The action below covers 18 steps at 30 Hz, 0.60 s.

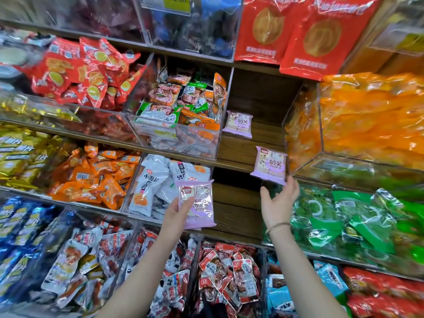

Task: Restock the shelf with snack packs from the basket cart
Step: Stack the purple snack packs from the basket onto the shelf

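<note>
My left hand (181,208) grips a lilac snack pack (202,205) low in front of the shelves, thumb across its face. My right hand (278,200) is raised with fingers spread, and its fingertips touch the bottom edge of a second lilac pack (269,165) at the front lip of a bare wooden shelf bay (241,150). A third lilac pack (238,123) stands upright deeper in that bay, against the clear bin on its left. The basket cart is out of view.
Clear acrylic bins flank the bay: mixed orange and green packs (181,111) on the left, orange bags (367,125) on the right. Below sit white packs (153,187), green bags (344,216) and red packs (231,271). Large red bags (298,31) hang above.
</note>
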Each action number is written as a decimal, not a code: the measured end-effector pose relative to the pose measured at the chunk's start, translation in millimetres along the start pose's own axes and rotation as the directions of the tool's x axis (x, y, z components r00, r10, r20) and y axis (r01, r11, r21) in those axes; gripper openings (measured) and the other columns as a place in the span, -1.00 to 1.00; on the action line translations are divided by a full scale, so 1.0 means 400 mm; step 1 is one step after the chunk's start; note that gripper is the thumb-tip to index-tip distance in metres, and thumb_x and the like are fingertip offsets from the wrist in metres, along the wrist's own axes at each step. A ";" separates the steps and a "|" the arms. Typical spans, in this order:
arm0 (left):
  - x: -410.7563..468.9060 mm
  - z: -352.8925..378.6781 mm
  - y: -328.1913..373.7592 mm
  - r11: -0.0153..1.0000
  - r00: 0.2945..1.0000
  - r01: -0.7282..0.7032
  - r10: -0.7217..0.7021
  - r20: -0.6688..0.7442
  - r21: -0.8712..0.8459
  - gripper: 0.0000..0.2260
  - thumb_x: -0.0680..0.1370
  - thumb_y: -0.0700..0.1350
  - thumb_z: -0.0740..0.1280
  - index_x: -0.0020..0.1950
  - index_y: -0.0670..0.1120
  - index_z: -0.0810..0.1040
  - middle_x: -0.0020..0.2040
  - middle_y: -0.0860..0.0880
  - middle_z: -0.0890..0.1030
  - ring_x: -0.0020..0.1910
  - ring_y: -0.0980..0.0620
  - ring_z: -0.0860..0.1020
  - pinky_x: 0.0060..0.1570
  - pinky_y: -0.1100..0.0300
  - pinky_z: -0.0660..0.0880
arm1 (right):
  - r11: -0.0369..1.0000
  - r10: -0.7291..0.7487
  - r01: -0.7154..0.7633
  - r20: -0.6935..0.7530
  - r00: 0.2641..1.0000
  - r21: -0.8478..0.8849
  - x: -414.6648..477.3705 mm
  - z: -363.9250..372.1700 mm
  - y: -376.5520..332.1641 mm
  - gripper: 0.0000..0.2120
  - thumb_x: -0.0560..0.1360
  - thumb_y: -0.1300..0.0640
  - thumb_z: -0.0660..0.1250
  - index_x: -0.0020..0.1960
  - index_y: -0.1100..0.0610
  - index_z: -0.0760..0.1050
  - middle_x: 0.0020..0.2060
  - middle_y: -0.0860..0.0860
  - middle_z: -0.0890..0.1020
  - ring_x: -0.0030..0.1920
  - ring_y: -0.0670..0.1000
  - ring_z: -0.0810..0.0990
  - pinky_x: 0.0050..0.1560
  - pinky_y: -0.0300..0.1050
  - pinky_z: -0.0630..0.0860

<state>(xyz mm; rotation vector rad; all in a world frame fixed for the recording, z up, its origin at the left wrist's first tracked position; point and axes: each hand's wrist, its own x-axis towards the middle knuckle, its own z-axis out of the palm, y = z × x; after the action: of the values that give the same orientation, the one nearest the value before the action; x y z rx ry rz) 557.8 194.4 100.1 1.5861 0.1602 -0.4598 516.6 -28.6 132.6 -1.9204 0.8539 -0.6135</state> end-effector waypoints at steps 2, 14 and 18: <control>0.001 0.000 -0.001 1.000 1.000 0.002 -0.002 0.006 -0.010 -0.80 0.54 0.13 0.30 0.14 0.17 0.46 0.00 0.32 0.50 0.01 0.28 0.46 0.11 0.15 0.32 | 0.952 -0.214 0.202 -0.029 0.976 -0.231 -0.015 0.000 -0.011 -0.37 0.46 0.14 0.35 0.45 0.20 0.18 0.46 0.17 0.11 0.44 0.17 0.15 0.42 0.07 0.17; -0.007 0.005 0.014 1.000 0.999 -0.001 0.001 -0.036 0.009 -0.86 0.55 0.10 0.30 -0.14 0.29 0.36 -0.37 0.47 0.50 -0.34 0.53 0.48 -0.25 0.40 0.31 | 0.451 -0.375 0.477 0.324 0.868 -0.754 0.037 0.034 0.005 -0.44 0.47 0.03 0.27 0.42 0.17 0.27 0.38 0.09 0.37 0.40 0.12 0.30 0.43 0.14 0.15; 0.004 0.000 0.000 1.000 1.000 0.000 0.000 -0.014 -0.015 -0.92 0.54 0.12 0.30 -0.04 0.26 0.41 -0.12 0.36 0.47 -0.13 0.42 0.41 0.03 0.20 0.31 | 0.488 -0.306 0.422 0.303 0.903 -0.764 0.118 0.028 -0.017 -0.41 0.51 -0.16 0.17 0.43 0.12 0.24 0.41 0.08 0.33 0.45 0.11 0.20 0.44 0.17 0.05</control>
<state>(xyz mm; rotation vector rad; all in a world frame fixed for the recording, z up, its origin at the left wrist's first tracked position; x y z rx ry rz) 559.1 193.9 99.7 1.5751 0.1734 -0.4469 556.6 -56.5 137.0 -3.0383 0.6858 -0.3212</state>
